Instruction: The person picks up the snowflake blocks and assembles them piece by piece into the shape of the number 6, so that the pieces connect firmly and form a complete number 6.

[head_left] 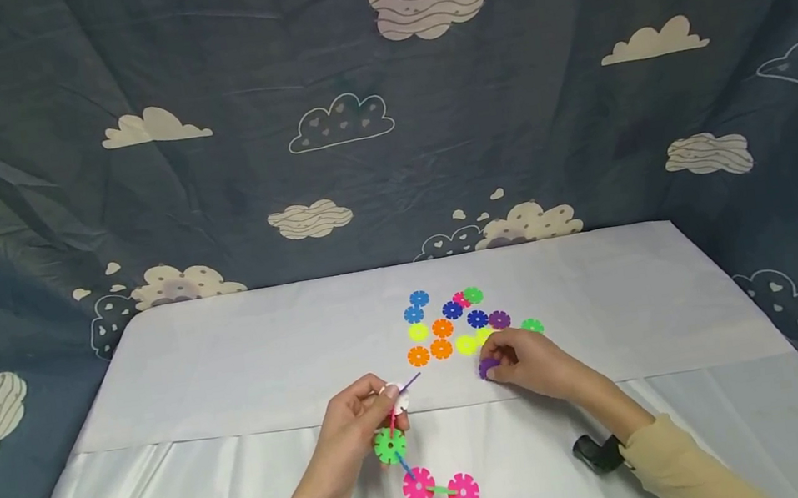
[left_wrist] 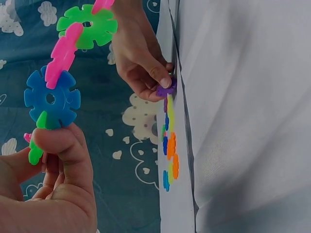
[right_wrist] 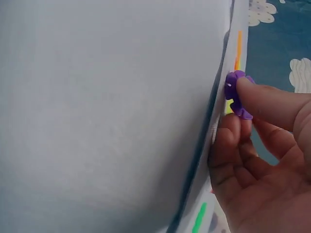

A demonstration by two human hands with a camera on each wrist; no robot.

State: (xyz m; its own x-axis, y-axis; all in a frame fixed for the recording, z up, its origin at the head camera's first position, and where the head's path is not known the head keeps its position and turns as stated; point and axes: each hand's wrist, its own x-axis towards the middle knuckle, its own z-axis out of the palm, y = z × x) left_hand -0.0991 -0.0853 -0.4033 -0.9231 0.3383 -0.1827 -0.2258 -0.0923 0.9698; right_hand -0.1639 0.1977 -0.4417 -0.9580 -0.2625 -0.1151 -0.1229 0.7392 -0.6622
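Observation:
My left hand (head_left: 361, 422) grips one end of a chain of slotted snowflake discs. A white disc (head_left: 401, 402) and an edge-on purple piece (head_left: 410, 383) are at its fingertips. From there hang a green disc (head_left: 390, 446) and two pink discs (head_left: 464, 493), linked by edge-on pieces. In the left wrist view, a blue disc (left_wrist: 65, 104) of the chain stands just above the thumb of the left hand (left_wrist: 63, 179). My right hand (head_left: 535, 361) pinches a loose purple disc (right_wrist: 232, 85) between thumb and fingers, just in front of the scattered discs.
Loose discs lie on the white-covered table (head_left: 247, 361) past my hands, among them an orange disc (head_left: 418, 357), a light blue disc (head_left: 419, 298), a dark blue disc (head_left: 452, 310) and a green disc (head_left: 533, 325). A dark cloud-patterned curtain (head_left: 359, 178) hangs behind the table.

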